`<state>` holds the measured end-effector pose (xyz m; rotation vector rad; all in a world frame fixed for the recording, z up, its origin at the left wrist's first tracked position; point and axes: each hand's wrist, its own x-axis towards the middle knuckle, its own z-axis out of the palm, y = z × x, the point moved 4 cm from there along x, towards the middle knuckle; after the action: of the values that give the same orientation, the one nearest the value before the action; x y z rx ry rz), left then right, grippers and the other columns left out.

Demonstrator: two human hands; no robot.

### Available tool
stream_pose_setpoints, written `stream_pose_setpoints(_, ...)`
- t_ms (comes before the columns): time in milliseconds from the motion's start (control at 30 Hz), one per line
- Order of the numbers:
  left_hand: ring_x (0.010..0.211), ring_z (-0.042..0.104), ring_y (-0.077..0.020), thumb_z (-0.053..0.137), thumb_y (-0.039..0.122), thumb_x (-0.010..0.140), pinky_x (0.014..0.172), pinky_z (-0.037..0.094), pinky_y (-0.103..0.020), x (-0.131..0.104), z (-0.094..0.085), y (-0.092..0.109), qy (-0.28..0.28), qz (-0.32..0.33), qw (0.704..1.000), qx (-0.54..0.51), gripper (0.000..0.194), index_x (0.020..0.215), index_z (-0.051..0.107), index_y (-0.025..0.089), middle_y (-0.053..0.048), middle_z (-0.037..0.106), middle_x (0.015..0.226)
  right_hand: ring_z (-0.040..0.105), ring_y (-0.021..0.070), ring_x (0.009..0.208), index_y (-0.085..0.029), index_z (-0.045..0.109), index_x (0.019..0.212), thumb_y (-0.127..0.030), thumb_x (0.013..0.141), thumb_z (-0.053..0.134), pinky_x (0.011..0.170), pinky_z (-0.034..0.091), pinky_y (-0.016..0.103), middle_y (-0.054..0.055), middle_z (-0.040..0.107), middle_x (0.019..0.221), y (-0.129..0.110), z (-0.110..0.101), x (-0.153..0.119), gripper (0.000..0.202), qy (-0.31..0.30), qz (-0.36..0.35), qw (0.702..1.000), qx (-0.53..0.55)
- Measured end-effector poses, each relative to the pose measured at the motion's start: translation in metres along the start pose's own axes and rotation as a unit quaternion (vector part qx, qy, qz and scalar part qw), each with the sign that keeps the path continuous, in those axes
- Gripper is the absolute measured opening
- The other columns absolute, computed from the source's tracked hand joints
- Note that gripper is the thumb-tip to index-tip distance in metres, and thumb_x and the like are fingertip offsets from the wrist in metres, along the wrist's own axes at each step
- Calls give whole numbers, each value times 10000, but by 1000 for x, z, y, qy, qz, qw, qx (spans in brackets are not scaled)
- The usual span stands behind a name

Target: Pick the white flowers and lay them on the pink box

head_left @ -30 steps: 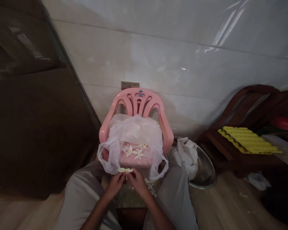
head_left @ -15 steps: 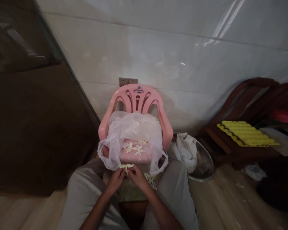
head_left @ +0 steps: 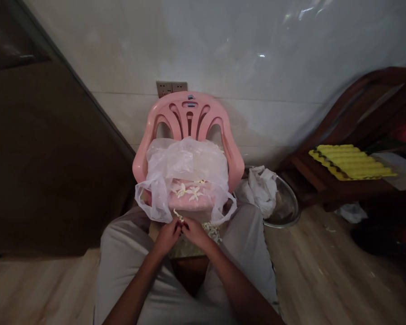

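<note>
Pinching a thin, cream-white flower (head_left: 178, 215) at its near end, with the thumbs and index fingers of left hand (head_left: 168, 232) and right hand (head_left: 193, 230) drawn together, nearly fingertip to fingertip. Remaining fingers curled in toward the palms; too small and dim to tell exactly how shared between the two grips. Placed just beyond the fingertips on the far side, rising out of the pinch, with its long axis slanting from near right to far left. Closer at its gripped end to the right hand, but leaning at its free tip toward the left side, over the gap between hands and seat.

Below and just right of the right hand, heaped in a loose pile of pale blossoms (head_left: 212, 232), partly hidden behind the wrist. Straight beyond the fingers, spread flat near the front edge of a pink plastic armchair (head_left: 235, 164): two open flowers (head_left: 188, 192), side by side. Framed by the mouth of a translucent plastic bag (head_left: 186, 160), draped over the seat with one handle to the left and one to the right, both reaching toward the near side. Against the tiled wall behind the backrest, fitted with a socket plate (head_left: 164, 87). Farther right, set in a metal basin (head_left: 292, 212), crumpled into a white bag (head_left: 263, 192); beyond that, resting on a wooden chair (head_left: 306, 174), a ridged yellow tray (head_left: 353, 163).
</note>
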<state>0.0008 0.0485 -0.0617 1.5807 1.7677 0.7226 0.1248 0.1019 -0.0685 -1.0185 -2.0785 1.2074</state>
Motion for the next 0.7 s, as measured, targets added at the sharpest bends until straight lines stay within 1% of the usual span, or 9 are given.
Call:
stream_pose_setpoints(100,880,699,-215,414,189,922,746,455,-273,1,-1,10,-33,-10,989,144,213,1070,567,202,-66,731,935,628,194,816,-178,660,900,-104,849,463,731,457,270,59,697,880,-9,-3,0,216,-42,-5,994,-101)
stream_pose_setpoints(200,931,690,-241,400,194,943,789,459,-303,2,-3,17,-63,-13,962,267,235,1108,566,183,-105,729,982,637,219,940,-151,646,1030,-104,881,446,822,470,302,115,688,1035,-21,-3,0,253,-94,-22,973,-210)
stream_pose_setpoints(267,942,685,-261,397,168,933,811,465,-332,1,-4,19,-78,-7,945,317,255,1112,578,162,-129,724,997,643,236,954,-131,638,1079,-118,892,442,827,480,319,138,679,1074,-27,-2,-2,271,-126,-29,955,-268)
stream_pose_setpoints(333,956,679,-275,407,135,912,830,468,-351,-1,-4,21,-95,4,936,338,262,1099,590,139,-143,720,1004,650,249,948,-121,632,1108,-140,899,445,818,487,333,151,674,1093,-30,-1,-6,281,-147,-39,942,-300)
stream_pose_setpoints(433,966,673,-267,424,124,909,851,466,-346,-4,-6,24,-107,22,937,331,249,1085,600,135,-134,714,1022,654,242,929,-137,623,1119,-182,914,454,815,487,328,138,675,1090,-34,-2,-10,269,-148,-57,942,-295)
stream_pose_setpoints(567,960,670,-252,426,155,928,856,467,-335,-8,-11,27,-95,22,951,294,251,1089,618,171,-115,704,1075,650,218,901,-165,628,1021,-212,941,446,799,478,305,107,682,1017,-32,-7,-10,204,-121,-46,959,-252)
stream_pose_setpoints(633,972,670,-247,424,158,921,871,468,-337,-9,-12,24,-75,21,967,243,282,1113,630,189,-107,705,1101,645,207,877,-172,621,984,-193,949,427,779,472,299,97,680,985,-29,-7,-7,198,-109,-39,966,-232)
stream_pose_setpoints(700,983,672,-235,429,159,900,891,469,-333,-8,-13,18,-34,19,988,149,314,1118,650,207,-88,719,1094,639,202,853,-175,610,971,-177,957,400,760,465,296,88,677,952,-25,-7,-4,210,-91,-41,974,-201)
